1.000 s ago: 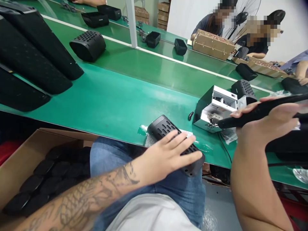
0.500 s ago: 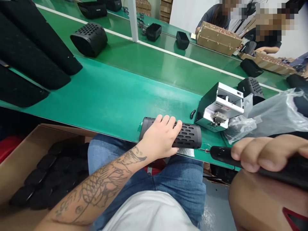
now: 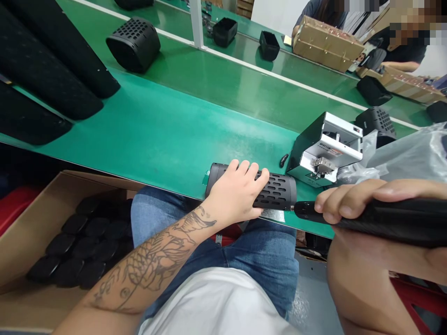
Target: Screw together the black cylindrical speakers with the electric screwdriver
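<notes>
Under my left hand (image 3: 237,193) lies a black slotted housing (image 3: 275,191) on its side at the bench's front edge; my fingers wrap over its top. My right hand (image 3: 349,202) grips a black electric screwdriver (image 3: 391,218), held level and pointing left. Its tip meets the lower right end of the housing, and the bit is mostly hidden there. Just behind the housing's right end stands a silver and black screw feeder (image 3: 324,151). A small black piece (image 3: 284,160) lies beside the feeder.
Long black panels (image 3: 52,60) lean at the left. More black housings (image 3: 134,44) stand on the green conveyor (image 3: 240,88) beyond. A cardboard box (image 3: 31,223) of black parts sits lower left. Clear plastic bags (image 3: 415,156) lie at right. Two people work across the line.
My right hand has brought the screwdriver left, so its tip now meets the housing's end. My left hand keeps its hold on the housing. The view has shifted slightly.
</notes>
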The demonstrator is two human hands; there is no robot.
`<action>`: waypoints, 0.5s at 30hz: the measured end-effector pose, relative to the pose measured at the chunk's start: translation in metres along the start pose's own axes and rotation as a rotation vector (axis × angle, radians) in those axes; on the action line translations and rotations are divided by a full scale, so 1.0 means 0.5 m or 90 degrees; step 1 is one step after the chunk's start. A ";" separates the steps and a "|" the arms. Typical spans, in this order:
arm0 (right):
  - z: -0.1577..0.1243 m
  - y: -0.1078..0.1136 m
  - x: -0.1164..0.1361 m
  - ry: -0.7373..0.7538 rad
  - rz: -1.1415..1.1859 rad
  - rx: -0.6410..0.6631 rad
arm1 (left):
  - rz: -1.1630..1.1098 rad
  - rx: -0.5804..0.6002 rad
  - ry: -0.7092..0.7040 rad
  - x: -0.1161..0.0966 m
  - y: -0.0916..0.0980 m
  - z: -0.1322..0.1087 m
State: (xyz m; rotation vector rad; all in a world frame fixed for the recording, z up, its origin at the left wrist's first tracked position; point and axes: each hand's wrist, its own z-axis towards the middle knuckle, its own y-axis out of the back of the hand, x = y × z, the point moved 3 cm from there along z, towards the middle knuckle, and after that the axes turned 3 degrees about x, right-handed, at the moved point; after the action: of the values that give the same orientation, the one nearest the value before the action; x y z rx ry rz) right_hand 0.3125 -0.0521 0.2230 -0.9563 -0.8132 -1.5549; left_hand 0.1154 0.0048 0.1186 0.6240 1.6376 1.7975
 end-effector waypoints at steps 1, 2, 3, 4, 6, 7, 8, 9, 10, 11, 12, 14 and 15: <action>0.000 -0.002 -0.001 -0.001 -0.003 0.006 | -0.001 -0.001 0.001 0.000 0.000 0.000; 0.000 -0.003 -0.003 -0.005 0.004 0.021 | -0.003 -0.001 0.003 0.001 -0.001 0.001; -0.001 -0.004 -0.005 -0.005 0.013 0.039 | -0.005 -0.002 0.005 0.001 -0.001 0.001; -0.001 -0.003 -0.008 -0.004 0.019 0.054 | -0.006 -0.002 0.007 0.002 -0.002 0.002; -0.003 -0.003 -0.015 -0.004 0.038 0.077 | -0.006 -0.001 0.008 0.003 -0.002 0.003; -0.004 -0.003 -0.018 -0.003 0.047 0.078 | -0.005 -0.001 0.008 0.003 -0.002 0.003; -0.004 -0.004 -0.020 -0.006 0.055 0.075 | -0.004 0.000 0.008 0.004 -0.002 0.004; -0.004 -0.006 -0.022 -0.007 0.061 0.068 | -0.003 0.002 0.008 0.004 -0.002 0.005; -0.003 -0.009 -0.024 -0.008 0.068 0.063 | -0.003 0.003 0.009 0.004 -0.001 0.005; -0.003 -0.012 -0.025 -0.009 0.072 0.060 | -0.003 0.003 0.010 0.004 -0.001 0.006; -0.001 -0.014 -0.026 -0.009 0.075 0.057 | -0.002 0.004 0.010 0.004 -0.001 0.006; 0.002 -0.017 -0.028 -0.010 0.082 0.058 | 0.000 0.005 0.011 0.003 0.000 0.006; 0.004 -0.017 -0.029 -0.006 0.087 0.058 | 0.000 0.005 0.011 0.002 0.000 0.006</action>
State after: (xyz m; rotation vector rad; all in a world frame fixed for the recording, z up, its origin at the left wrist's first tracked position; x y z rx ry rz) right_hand 0.3056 -0.0425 0.2106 -0.9336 -0.8012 -1.3848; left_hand 0.1168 0.0077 0.1187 0.6130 1.6567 1.8031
